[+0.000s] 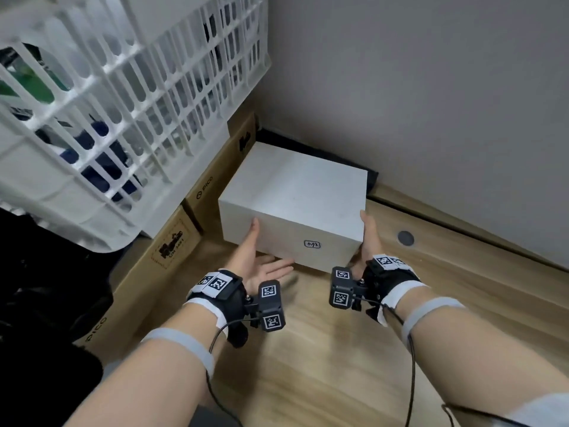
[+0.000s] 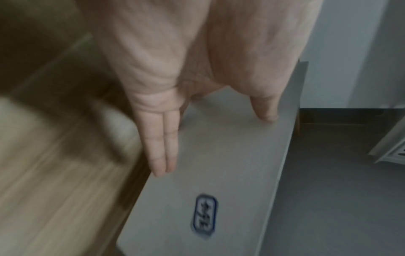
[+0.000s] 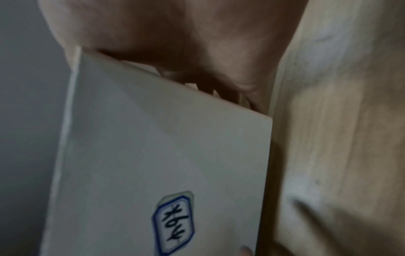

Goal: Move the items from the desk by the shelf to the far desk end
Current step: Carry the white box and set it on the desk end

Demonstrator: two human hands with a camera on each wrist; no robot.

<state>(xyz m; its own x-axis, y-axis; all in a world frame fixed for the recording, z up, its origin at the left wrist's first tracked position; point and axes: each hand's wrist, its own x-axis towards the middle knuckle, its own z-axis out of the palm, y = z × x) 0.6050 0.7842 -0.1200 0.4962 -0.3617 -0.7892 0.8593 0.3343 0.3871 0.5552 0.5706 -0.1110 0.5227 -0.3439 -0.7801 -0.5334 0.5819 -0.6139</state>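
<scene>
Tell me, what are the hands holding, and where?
The white box: left hand at its front-left bottom edge, right hand round its front-right corner.

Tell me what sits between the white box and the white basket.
Brown cardboard cartons lie there, stacked under the white basket and running along the left side of the white box; the head view shows it.

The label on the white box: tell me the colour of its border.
Blue, around a white label with handwriting on the white box; clearest in the right wrist view.
</scene>
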